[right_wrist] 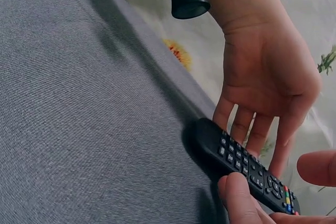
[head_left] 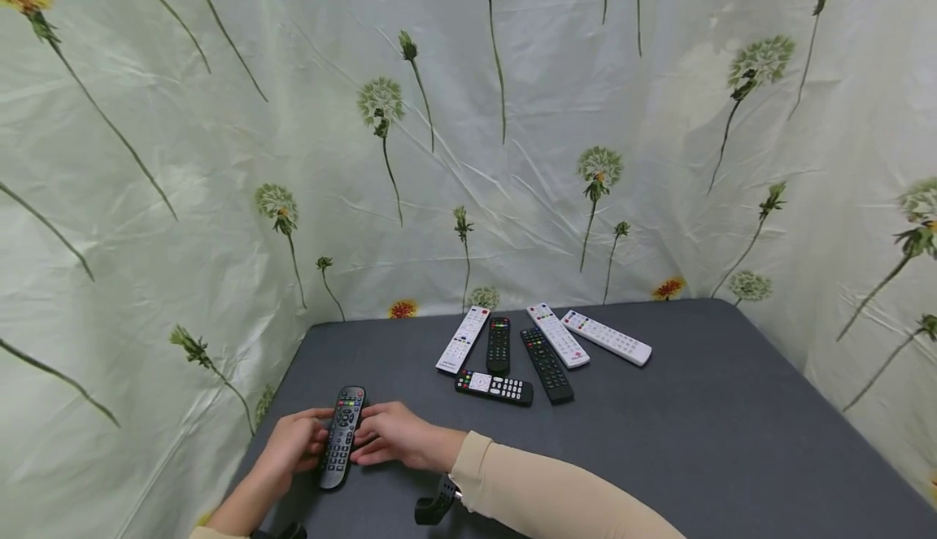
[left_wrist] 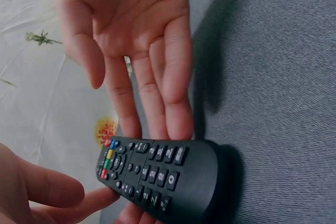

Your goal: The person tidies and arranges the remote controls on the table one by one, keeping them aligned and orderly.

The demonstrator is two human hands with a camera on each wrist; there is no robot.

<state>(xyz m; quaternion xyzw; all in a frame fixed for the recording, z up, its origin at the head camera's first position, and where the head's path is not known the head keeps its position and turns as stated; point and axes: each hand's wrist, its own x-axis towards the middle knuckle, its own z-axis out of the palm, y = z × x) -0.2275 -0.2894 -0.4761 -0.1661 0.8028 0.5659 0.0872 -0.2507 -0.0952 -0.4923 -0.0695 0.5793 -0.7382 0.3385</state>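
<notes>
one grey tabletop, flowered backdrop, remote between fingers

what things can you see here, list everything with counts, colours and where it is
Remote between the hands: 1, black, table's left side
Leftmost white remote: 1, white, left end of the far group
Short black remote: 1, black, just right of that
Pale-panelled remote: 1, black with pale panel, at the group's near side
Long black remote: 1, black, group's middle
Middle white remote: 1, white, behind the long black one
Rightmost white remote: 1, white, group's right end
Table: 1, dark grey, under the remotes
Flowered cloth: number unclear, pale, around the table
Hands: 2, bare; left hand and right hand flank the near remote
Sleeves: 2, beige, forearms
Wrist gear: 2, black, at the wrists
</notes>
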